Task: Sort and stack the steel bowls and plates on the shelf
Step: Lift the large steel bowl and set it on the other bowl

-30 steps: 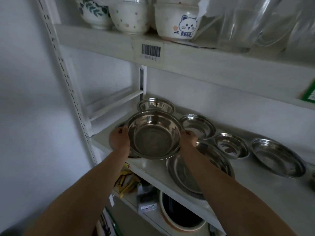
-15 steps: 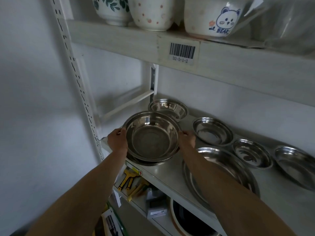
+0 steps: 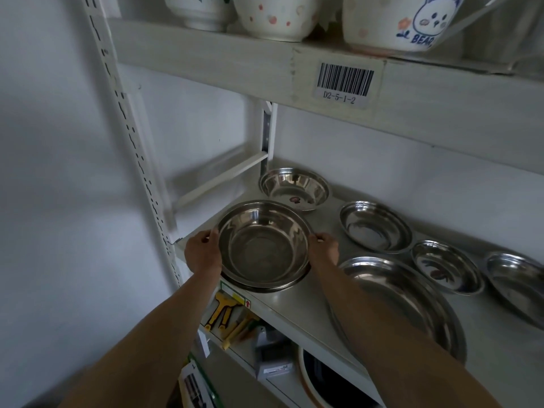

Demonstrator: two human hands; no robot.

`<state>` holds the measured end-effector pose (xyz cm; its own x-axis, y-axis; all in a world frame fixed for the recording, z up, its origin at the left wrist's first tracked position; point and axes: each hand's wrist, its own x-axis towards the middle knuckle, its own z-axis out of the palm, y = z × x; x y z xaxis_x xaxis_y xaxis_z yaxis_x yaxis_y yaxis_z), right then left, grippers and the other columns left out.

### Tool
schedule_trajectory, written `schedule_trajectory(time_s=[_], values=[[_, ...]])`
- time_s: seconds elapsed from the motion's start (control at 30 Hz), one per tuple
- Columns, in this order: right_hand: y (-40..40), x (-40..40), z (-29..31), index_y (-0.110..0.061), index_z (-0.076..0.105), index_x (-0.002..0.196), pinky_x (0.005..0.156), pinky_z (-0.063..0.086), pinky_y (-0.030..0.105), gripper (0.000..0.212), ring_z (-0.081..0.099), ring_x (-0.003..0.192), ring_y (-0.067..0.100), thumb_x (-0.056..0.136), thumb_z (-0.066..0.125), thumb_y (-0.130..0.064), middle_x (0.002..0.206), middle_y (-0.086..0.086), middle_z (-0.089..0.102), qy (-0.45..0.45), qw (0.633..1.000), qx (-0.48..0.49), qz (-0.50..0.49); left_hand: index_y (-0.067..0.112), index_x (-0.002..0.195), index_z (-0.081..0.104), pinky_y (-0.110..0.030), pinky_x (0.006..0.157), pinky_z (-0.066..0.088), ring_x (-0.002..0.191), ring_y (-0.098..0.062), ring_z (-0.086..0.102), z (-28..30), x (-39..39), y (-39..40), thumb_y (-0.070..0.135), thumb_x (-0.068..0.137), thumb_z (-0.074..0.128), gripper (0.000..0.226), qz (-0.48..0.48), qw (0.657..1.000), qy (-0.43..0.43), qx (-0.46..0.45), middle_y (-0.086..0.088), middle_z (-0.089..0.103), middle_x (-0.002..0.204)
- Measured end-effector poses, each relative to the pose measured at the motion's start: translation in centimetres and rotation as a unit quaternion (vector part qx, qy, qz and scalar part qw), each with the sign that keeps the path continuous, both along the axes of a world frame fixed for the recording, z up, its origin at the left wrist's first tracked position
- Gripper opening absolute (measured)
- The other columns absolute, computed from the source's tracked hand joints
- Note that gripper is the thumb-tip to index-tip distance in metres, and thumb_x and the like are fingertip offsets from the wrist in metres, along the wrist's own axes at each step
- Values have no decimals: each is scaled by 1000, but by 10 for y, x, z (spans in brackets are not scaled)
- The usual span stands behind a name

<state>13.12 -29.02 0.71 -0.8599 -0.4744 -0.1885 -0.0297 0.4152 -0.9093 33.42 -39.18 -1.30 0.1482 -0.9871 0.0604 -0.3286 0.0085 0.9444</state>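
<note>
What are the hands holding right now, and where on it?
Both hands hold the large steel bowl by its rim: left hand on the left edge, right hand on the right edge. It sits nested in another steel bowl underneath.

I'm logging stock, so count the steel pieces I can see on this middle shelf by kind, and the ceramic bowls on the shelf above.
Steel bowls: 3, namely the held bowl nested in another, and the back bowl.
Steel plates and shallow dishes: 4, at and.
Ceramic bowls: 3, at and.
Total: 10.
</note>
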Motion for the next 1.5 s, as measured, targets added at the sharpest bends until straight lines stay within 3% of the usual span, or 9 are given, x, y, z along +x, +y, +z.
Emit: schedule_trajectory(time_s=[0.23,0.33,0.53,0.7,0.97,1.03,1.13,1.2,1.5], values=[[1,-1,-8,-15,69,106,76,41,26,21,65,102,29,93,53,-21,107,8,72,48,998,30,-2,12,80,72,-20,58,42,60,-11,59,-9,-4,-4,22,91,51,25,13,1000,0,3,0,68,71],[-1,-1,-11,-16,68,105,75,41,26,20,65,101,29,92,54,-21,106,8,71,65,997,41,-1,9,81,72,-23,62,46,59,-10,59,-12,-5,-6,21,91,52,25,19,1000,9,6,-1,68,70],[-8,-2,-20,-19,66,104,75,41,27,17,63,101,27,92,55,-22,112,9,67,93,994,56,-3,6,85,72,-14,55,34,56,-3,54,-11,-6,-4,17,90,57,20,33,999,34,-3,0,65,70],[-12,-2,-26,-17,67,104,76,40,26,17,63,100,28,90,57,-17,113,10,66,96,994,56,-15,7,90,73,-18,59,45,67,-18,65,-19,-5,-13,23,88,59,21,32,998,46,7,-8,70,83],[-17,-5,-33,-17,65,106,81,44,29,20,62,102,29,88,56,-14,116,11,63,95,992,79,-19,9,96,73,-12,59,39,67,-13,64,-28,-5,-17,24,88,59,21,14,999,45,21,-7,72,86],[-17,-5,-33,-16,65,107,86,46,31,22,61,104,29,86,56,-14,117,11,62,85,992,92,-16,7,100,71,-15,62,40,70,-15,63,-28,-3,-20,23,89,58,24,8,999,26,25,-7,73,89],[-19,-9,-32,-16,66,107,85,43,29,22,60,105,27,87,59,-20,119,10,62,67,993,94,-20,6,105,69,-32,78,51,81,-22,67,-27,2,-28,24,88,60,26,-2,1000,-3,29,-9,74,96],[-20,-11,-30,-14,68,107,83,41,26,25,61,104,27,87,61,-27,119,11,62,63,995,77,-29,6,107,69,-35,84,48,90,-25,68,-22,3,-35,28,89,59,30,-5,1000,-17,15,-10,74,100],[-36,-32,-13,-7,71,108,89,45,33,38,63,109,32,93,53,-36,112,17,69,36,998,32,-46,8,104,69,-28,84,44,96,-23,68,10,-26,-59,36,91,59,32,-72,996,-13,-50,-8,73,105]])
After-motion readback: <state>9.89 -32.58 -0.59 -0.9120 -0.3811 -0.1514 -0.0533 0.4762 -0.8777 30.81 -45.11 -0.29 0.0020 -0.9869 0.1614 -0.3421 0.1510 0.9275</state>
